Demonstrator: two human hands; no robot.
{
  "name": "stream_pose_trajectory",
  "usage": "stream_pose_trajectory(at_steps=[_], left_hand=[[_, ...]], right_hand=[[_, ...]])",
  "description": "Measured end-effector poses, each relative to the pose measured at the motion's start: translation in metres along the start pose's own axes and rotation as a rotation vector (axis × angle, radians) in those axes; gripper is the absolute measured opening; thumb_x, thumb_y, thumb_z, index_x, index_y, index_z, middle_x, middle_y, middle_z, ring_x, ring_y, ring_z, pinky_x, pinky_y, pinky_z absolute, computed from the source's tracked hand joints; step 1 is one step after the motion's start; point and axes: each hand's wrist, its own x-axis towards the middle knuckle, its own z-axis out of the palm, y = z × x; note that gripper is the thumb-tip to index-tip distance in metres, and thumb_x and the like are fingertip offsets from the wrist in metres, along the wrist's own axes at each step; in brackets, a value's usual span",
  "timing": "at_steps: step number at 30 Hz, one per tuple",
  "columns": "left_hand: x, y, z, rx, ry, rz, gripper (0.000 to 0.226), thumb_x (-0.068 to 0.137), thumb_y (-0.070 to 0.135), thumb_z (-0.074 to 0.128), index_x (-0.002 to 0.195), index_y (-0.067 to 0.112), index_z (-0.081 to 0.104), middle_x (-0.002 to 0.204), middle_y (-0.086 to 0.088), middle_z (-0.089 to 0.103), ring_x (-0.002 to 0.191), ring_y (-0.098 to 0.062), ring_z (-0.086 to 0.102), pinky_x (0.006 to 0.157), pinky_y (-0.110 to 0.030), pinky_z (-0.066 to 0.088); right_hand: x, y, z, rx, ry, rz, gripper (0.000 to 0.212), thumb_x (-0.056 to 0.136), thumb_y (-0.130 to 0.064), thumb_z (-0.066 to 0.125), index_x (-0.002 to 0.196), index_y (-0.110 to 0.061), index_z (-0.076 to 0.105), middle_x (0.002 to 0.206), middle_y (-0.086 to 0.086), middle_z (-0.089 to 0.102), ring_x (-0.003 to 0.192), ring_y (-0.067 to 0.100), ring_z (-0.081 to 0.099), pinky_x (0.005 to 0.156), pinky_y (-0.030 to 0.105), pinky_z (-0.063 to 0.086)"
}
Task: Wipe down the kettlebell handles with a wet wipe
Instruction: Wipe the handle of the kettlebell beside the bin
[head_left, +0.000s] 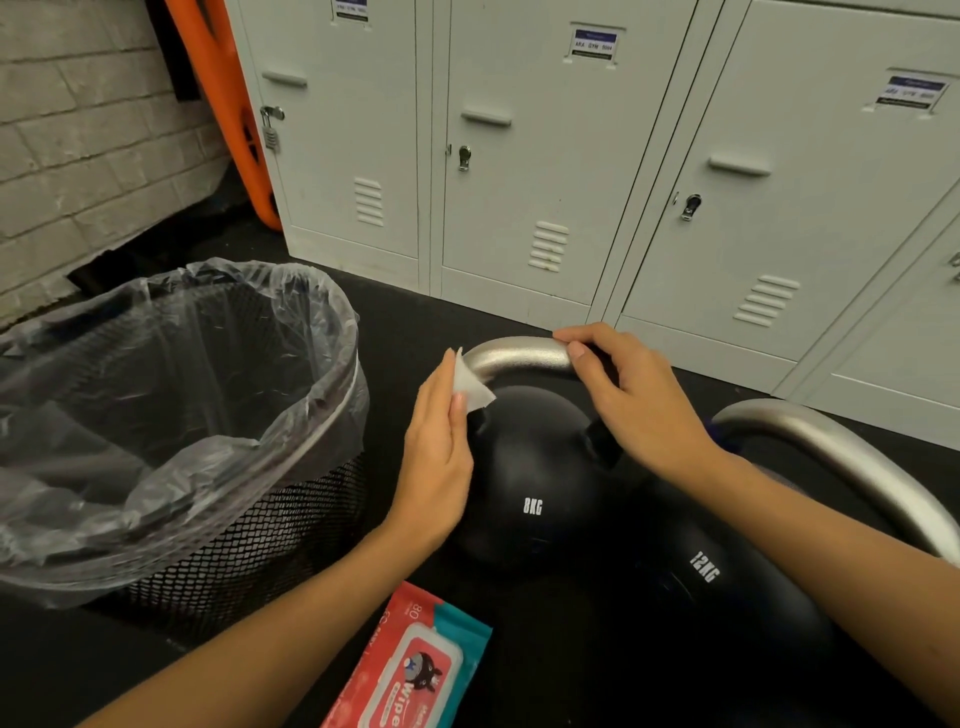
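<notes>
The left grip (439, 441) presses a folded wet wipe (470, 387) with near-straight fingers against the left bend of the 8 kg kettlebell's silver handle (519, 356), while the right grip (631, 395) curls over the handle's right end to steady it. The kettlebell (535, 483) stands on the black floor beside a lined mesh bin (171, 415), with the wipes pack (415, 670) just in front. The wipe-down appears to be on the first handle; next, the wipe likely must travel along the arch, then on to the 12 kg kettlebell's handle (841, 457).
</notes>
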Motion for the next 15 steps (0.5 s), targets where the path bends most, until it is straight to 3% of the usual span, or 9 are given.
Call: stream_pose_trajectory(at_steps=[4,7,9,12,15], left_hand=[[0.020,0.016,0.000,0.057,-0.058,0.140,0.043,0.103,0.022,0.035,0.146,0.018,0.034,0.144,0.004,0.041,0.130,-0.002,0.037,0.109,-0.014,0.029],[0.036,0.012,-0.006,-0.069,-0.076,-0.065,0.035,0.104,0.028,0.033,0.121,0.015,0.060,0.113,0.001,0.061,0.104,-0.007,0.055,0.094,-0.024,0.042],[0.047,0.006,-0.010,-0.195,-0.099,-0.286,0.039,0.102,0.029,0.034,0.100,0.003,0.063,0.091,-0.007,0.063,0.088,-0.015,0.056,0.083,-0.032,0.043],[0.047,-0.001,-0.015,-0.274,-0.227,-0.509,0.047,0.100,0.036,0.031,0.090,0.013,0.070,0.093,-0.007,0.070,0.095,-0.020,0.061,0.089,-0.032,0.043],[0.035,-0.012,-0.009,-0.409,-0.168,-0.575,0.048,0.100,0.039,0.029,0.089,0.025,0.073,0.094,0.001,0.072,0.103,-0.017,0.062,0.101,-0.036,0.042]], right_hand=[[0.000,0.000,0.000,-0.012,-0.002,-0.010,0.027,0.102,-0.027,0.044,0.123,-0.027,0.061,0.095,-0.010,0.058,0.094,-0.004,0.050,0.074,0.002,0.035],[0.000,0.001,0.000,-0.013,-0.002,-0.017,0.027,0.103,-0.028,0.044,0.123,-0.028,0.061,0.092,-0.016,0.057,0.091,-0.005,0.050,0.074,0.003,0.035],[0.001,0.002,0.000,-0.017,0.000,-0.024,0.027,0.103,-0.028,0.044,0.123,-0.028,0.061,0.089,-0.021,0.054,0.088,-0.005,0.050,0.074,0.003,0.034],[0.000,0.003,0.000,-0.025,-0.002,-0.030,0.027,0.103,-0.028,0.044,0.124,-0.027,0.061,0.088,-0.021,0.053,0.087,-0.003,0.051,0.074,0.005,0.035],[0.000,0.003,0.000,-0.022,-0.009,-0.031,0.027,0.103,-0.028,0.044,0.124,-0.028,0.060,0.091,-0.020,0.054,0.091,-0.003,0.051,0.075,0.004,0.035]])
